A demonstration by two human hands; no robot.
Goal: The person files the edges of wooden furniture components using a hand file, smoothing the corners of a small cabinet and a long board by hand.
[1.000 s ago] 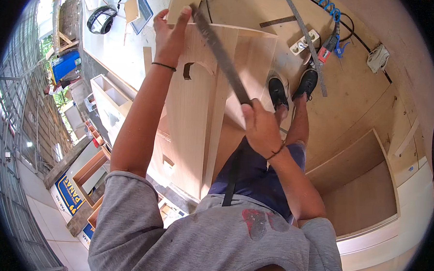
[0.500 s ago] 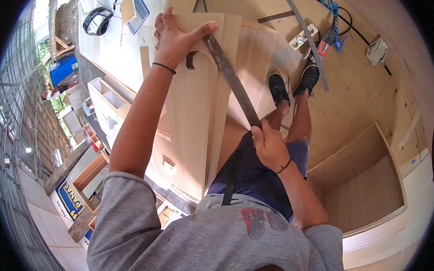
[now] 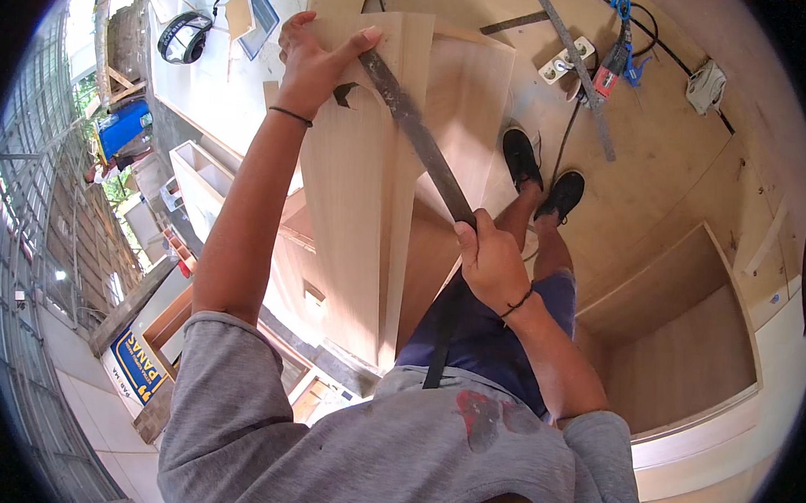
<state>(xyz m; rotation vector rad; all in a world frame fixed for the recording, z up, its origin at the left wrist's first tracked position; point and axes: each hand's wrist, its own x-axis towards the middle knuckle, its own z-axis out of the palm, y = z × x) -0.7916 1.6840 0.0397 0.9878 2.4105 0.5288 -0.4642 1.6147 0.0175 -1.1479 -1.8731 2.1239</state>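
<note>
A long, flat grey metal file (image 3: 417,131) lies slantwise across a tall pale wood-grain panel piece (image 3: 347,204). My right hand (image 3: 495,263) is closed round the file's near end, so any handle there is hidden. At the panel's far end, my left hand (image 3: 319,64) hooks its fingers over the left edge, and its thumb stretches over the face close to the file's far tip. A small dark patch (image 3: 343,93) shows on the panel just below that hand.
An open wooden box (image 3: 686,354) stands at the right. Beyond my shoes (image 3: 563,196) lie a metal strip (image 3: 577,75), a white power strip (image 3: 566,61) and a red-and-black power tool (image 3: 609,73) with cords. A white worktop (image 3: 217,90) at the left bears a black strap roll (image 3: 185,38).
The file and my right hand have shifted slightly up and left across the panel. My right foot has drawn back toward me. The view has shifted a little.
</note>
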